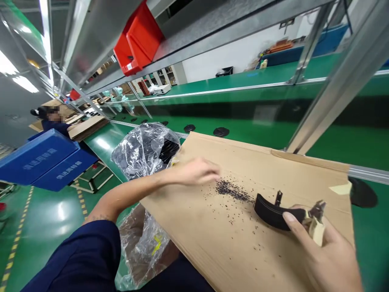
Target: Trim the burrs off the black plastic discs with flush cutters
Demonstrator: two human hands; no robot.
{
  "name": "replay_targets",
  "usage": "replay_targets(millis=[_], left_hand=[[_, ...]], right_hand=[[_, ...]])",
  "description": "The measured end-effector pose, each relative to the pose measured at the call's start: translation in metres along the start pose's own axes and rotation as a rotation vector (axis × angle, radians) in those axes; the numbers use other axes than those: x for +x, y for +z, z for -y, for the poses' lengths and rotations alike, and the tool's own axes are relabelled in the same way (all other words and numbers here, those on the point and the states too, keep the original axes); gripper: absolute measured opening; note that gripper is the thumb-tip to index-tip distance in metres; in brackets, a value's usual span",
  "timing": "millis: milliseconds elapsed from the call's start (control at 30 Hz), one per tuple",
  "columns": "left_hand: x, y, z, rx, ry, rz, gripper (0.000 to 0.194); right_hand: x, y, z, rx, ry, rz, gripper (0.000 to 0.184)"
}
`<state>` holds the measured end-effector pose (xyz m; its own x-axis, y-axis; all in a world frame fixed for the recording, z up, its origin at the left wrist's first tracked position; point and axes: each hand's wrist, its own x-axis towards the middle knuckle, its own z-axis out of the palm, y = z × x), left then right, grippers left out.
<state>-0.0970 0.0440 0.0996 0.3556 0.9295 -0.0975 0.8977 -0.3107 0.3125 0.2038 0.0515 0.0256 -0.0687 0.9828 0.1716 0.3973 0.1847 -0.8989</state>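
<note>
My right hand (326, 247) grips a black curved band (273, 213) with a seam along its edge, the thumb pressing on its outer face. Dark metal-looking ends stick out of the band, and a piece of cream tape (316, 232) hangs by the fingers. Over the cardboard sheet (261, 162), my left hand (202, 172) is closed, its fingers curled together and slightly blurred; anything inside them is hidden. Just right of it lies a scattered pile of tiny black bits (232, 190), which reaches to the band's near end.
A clear plastic bag (142, 150) of black items stands left of the cardboard, with another bag (148, 247) below. A metal post (337, 81) rises behind. Overhead hangs a red bin (138, 38). Blue crates (45, 160) and a person (51, 119) are at far left.
</note>
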Motion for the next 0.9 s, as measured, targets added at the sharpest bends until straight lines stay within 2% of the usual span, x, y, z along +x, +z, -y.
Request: replay_targets(millis=[33,67,133,233,333,400,500,567,633,667,767,900], left_hand=[[-0.009,-0.015,0.017,0.216,-0.216,-0.002,0.020],[-0.017,-0.027,0.035,0.301,-0.343,-0.029,0.021],[-0.030,-0.040,0.064,0.385,-0.492,-0.075,0.023],[-0.041,-0.037,0.090,0.431,-0.622,-0.102,0.015],[-0.047,-0.031,0.098,0.438,-0.682,-0.137,0.010],[-0.049,-0.036,0.098,0.434,-0.694,-0.197,0.011],[-0.051,-0.048,0.089,0.346,-0.649,-0.320,0.021],[-0.050,-0.048,0.076,0.040,-0.520,-0.496,0.027],[-0.047,-0.035,0.057,-0.373,-0.323,-0.658,0.030],[-0.045,-0.025,0.047,-0.546,-0.233,-0.696,0.031],[-0.034,0.015,0.016,-0.854,-0.088,-0.650,0.038],[-0.010,0.066,-0.020,-1.129,-0.086,-0.571,0.035]], right_hand=[[-0.001,0.001,0.000,0.020,0.023,0.019,0.033],[-0.001,0.002,0.000,0.037,0.043,0.040,0.032],[-0.003,0.004,-0.001,0.048,0.058,0.056,0.029],[-0.007,0.008,-0.002,0.051,0.019,0.047,0.027],[-0.012,0.012,-0.003,0.046,-0.038,0.038,0.026],[-0.015,0.013,-0.003,0.032,-0.083,0.035,0.026],[-0.018,0.013,-0.004,0.006,-0.147,0.052,0.026],[-0.018,0.013,-0.004,0.008,-0.159,0.093,0.028],[-0.019,0.013,-0.003,0.029,-0.144,0.145,0.029],[-0.020,0.013,-0.002,0.047,-0.133,0.168,0.028],[-0.023,0.013,0.003,0.107,-0.113,0.215,0.024],[-0.028,0.014,0.006,0.165,-0.080,0.261,0.019]])
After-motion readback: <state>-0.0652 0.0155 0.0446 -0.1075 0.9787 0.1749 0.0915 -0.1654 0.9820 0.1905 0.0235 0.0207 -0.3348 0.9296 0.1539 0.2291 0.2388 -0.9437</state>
